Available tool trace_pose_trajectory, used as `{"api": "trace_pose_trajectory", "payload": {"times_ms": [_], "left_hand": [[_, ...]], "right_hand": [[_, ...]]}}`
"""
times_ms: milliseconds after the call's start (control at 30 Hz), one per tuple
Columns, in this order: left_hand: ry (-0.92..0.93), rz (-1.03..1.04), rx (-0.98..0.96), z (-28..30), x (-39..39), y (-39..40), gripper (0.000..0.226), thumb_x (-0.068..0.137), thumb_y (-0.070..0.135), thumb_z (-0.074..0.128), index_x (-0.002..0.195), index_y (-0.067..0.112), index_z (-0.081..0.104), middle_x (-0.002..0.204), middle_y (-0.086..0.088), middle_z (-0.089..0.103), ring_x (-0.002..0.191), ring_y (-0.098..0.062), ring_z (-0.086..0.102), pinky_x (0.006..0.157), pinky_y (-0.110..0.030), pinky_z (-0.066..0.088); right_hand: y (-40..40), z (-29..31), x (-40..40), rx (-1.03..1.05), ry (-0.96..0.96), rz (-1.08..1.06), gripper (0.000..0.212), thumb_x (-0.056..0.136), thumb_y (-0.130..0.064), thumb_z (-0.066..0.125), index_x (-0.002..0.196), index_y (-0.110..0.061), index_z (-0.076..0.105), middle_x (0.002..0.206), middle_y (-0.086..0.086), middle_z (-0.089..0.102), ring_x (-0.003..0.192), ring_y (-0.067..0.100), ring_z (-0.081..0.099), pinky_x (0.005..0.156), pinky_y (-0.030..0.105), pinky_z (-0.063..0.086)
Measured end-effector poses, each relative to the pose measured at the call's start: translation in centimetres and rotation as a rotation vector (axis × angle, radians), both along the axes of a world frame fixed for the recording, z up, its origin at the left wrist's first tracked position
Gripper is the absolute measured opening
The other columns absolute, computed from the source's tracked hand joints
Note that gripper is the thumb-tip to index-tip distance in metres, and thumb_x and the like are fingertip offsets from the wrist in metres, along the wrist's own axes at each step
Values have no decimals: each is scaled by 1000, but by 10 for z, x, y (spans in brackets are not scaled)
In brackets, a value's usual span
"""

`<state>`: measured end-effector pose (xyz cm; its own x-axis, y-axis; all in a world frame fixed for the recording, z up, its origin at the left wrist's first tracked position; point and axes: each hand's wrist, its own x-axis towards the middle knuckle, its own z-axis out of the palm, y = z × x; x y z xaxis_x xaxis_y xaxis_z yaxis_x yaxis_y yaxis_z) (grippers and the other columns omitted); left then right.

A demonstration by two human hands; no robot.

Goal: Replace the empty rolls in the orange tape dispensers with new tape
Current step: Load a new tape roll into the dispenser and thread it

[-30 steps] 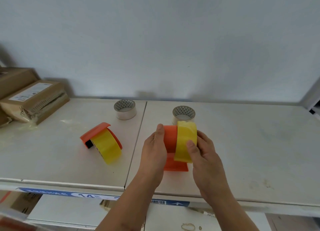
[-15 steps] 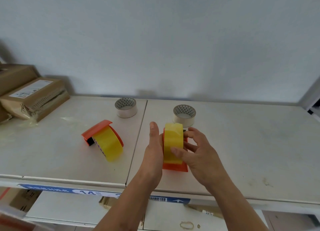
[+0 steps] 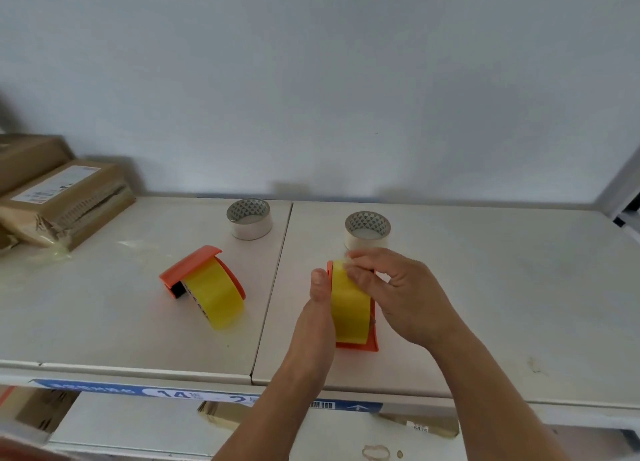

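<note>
An orange tape dispenser (image 3: 358, 346) stands near the shelf's front edge with a yellow tape roll (image 3: 349, 313) seated in it. My left hand (image 3: 317, 313) presses flat against its left side. My right hand (image 3: 398, 292) reaches over from the right, its fingertips pinching at the top of the yellow roll. A second orange dispenser (image 3: 190, 265) with its own yellow roll (image 3: 216, 294) lies tilted to the left, untouched. Two empty white cores stand behind: one (image 3: 249, 218) at back centre, the other (image 3: 367, 230) just beyond my right hand.
The white shelf (image 3: 502, 304) has a seam running front to back between the two dispensers. Brown cardboard parcels (image 3: 65, 201) are stacked at the far left against the wall. A lower shelf with boxes shows beneath the front edge.
The yellow roll went from beside the dispenser to seated in it. My right hand shifted from the roll's side up to its top edge. My left hand stayed against the left side.
</note>
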<state>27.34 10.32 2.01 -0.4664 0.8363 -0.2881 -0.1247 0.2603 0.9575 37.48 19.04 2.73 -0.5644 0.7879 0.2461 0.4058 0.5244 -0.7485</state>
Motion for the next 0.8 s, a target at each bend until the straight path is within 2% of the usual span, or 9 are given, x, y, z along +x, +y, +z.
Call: {"api": "trace_pose_trajectory", "payload": {"times_ms": [100,167,267,333,367,467,567,700,800], "left_hand": [[92,-17,11,-6,0,1,83,57,87,6,103,30,46,104,2,57,98,-16,55,87,-30,40],[190,-57,44,-12,0,1,97,48,97,8,95,27,56,95,0,66,94,-19,63,80,-29,46],[220,-38,46,-19,-3,5,75,68,84,24,95,25,62,90,0,70,86,-17,66,74,-26,50],[233,-36,37,-20,-5,5,63,75,74,28,95,25,63,87,2,72,83,-13,67,71,-24,51],[243,-43,36,-21,-5,5,62,76,72,28,95,25,64,86,2,73,82,-13,67,71,-24,52],[248,-68,46,-21,-6,3,65,76,73,28,97,24,65,87,0,75,83,-16,69,74,-26,54],[250,-91,20,-19,-7,4,65,74,73,27,107,27,60,99,4,70,93,-14,64,80,-27,50],[162,-83,-59,-14,-14,5,25,93,56,37,98,37,51,99,13,60,93,-8,56,83,-31,44],[156,-49,-56,-13,-16,10,29,93,57,38,92,34,54,94,10,63,89,-8,59,77,-28,47]], "right_hand": [[6,2,-2,-30,97,-86,17,97,-36,54,94,-33,71,84,-31,65,82,-17,58,65,4,41],[13,6,-7,-85,181,-163,24,97,-33,53,81,-27,70,80,-15,71,78,-3,64,64,11,47],[22,13,-14,-351,257,-218,32,98,-40,51,82,-20,69,84,0,77,83,12,71,76,27,53],[21,16,-9,-564,365,-132,46,91,-58,50,95,-17,71,91,1,79,91,15,73,85,30,50],[21,16,-4,-580,366,-54,54,84,-66,50,101,-19,71,95,-2,78,94,12,72,86,29,49],[16,8,4,-512,190,96,45,79,-57,62,109,-25,69,103,-11,74,95,0,68,78,16,47],[16,-3,-2,-384,151,-23,15,89,-38,65,97,-30,75,89,-16,75,83,-6,66,68,9,48],[21,-4,-8,-344,192,-74,22,96,-29,58,85,-25,77,81,-22,75,79,-3,66,64,8,48],[23,-5,-11,-371,248,-123,26,98,-24,56,84,-15,76,80,-14,77,76,1,69,65,12,51]]}}
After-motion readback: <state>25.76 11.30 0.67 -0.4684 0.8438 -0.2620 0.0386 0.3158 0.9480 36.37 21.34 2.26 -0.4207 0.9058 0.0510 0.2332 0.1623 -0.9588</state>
